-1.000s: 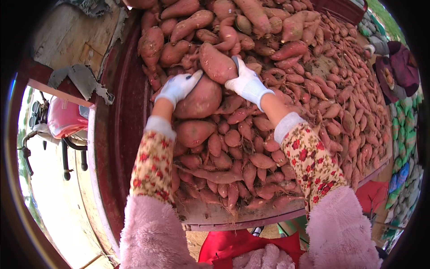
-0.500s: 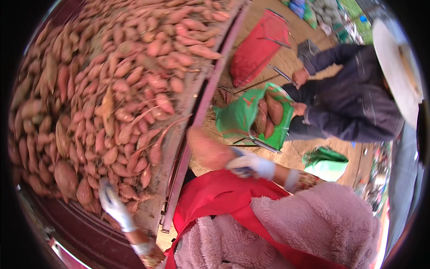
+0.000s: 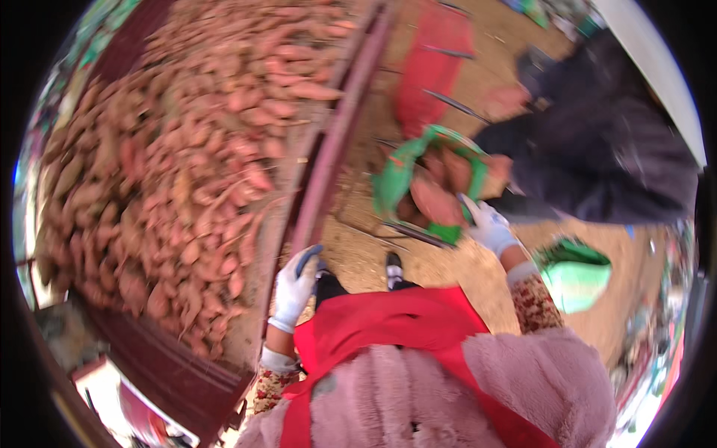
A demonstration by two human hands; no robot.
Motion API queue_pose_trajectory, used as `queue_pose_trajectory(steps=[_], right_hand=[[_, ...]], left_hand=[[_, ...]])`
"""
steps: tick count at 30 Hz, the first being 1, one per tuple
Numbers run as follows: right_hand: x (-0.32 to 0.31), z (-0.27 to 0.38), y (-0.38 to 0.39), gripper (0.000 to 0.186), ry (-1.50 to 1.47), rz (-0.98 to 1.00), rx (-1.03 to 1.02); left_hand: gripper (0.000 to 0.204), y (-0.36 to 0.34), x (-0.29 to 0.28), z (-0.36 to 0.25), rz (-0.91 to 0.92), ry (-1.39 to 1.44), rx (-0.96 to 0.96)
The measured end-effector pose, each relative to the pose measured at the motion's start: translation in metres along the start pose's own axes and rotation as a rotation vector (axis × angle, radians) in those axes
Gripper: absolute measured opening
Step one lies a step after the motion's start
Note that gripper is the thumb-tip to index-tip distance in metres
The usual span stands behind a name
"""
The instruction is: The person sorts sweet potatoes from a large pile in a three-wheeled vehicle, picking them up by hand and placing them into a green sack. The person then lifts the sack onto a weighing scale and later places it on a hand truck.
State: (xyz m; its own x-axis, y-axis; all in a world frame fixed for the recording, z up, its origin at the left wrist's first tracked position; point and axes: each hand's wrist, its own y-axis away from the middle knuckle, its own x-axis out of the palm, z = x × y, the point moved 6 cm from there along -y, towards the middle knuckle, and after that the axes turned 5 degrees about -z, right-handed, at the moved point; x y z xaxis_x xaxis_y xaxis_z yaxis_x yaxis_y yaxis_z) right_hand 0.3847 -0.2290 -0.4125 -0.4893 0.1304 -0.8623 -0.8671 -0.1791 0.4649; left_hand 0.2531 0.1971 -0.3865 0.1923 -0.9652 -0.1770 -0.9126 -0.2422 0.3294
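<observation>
My right hand [image 3: 488, 227], in a white glove with blue on the fingers, is at the mouth of a green mesh bag [image 3: 392, 179]. Its fingers are stretched out beside a large sweet potato [image 3: 433, 197] inside the bag, and nothing is gripped in them. By the maroon side rail [image 3: 345, 131] of the truck bed is my left hand [image 3: 293, 293], gloved alike. Its fingers are apart and hold nothing. Left of it lies a big heap of reddish sweet potatoes [image 3: 202, 187], somewhat blurred.
A person in dark clothes [image 3: 590, 142] stands across from me, one hand [image 3: 499, 173] at the green bag's rim. Behind that bag is a red bag [image 3: 433, 67] with metal rods across it. Another green bag [image 3: 576, 278] stands on the ground at right.
My right hand has carried a large sweet potato up into the green bag and let go. My left hand has come off the heap toward the rail. The view has shifted.
</observation>
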Motion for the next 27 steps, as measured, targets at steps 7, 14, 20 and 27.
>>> queue_pose_trajectory(steps=[7, 14, 20, 27], right_hand=[[-0.025, 0.193, -0.048, 0.06, -0.411, -0.311, -0.443], [0.024, 0.555, -0.09, 0.054, -0.297, -0.034, -1.128], [0.093, 0.849, -0.123, 0.066, -0.048, -0.385, -1.541], [0.13, 0.988, -0.131, 0.1, 0.637, -0.063, -1.314]], left_hand=[[0.037, 0.033, -0.248, 0.04, -0.789, -0.602, 0.189], [0.052, 0.069, -0.481, 0.101, -1.402, -0.568, -0.149], [0.094, 0.056, -0.468, 0.145, -0.879, -1.052, -0.417], [0.087, 0.045, -0.491, 0.136, -0.801, -1.118, -0.429]])
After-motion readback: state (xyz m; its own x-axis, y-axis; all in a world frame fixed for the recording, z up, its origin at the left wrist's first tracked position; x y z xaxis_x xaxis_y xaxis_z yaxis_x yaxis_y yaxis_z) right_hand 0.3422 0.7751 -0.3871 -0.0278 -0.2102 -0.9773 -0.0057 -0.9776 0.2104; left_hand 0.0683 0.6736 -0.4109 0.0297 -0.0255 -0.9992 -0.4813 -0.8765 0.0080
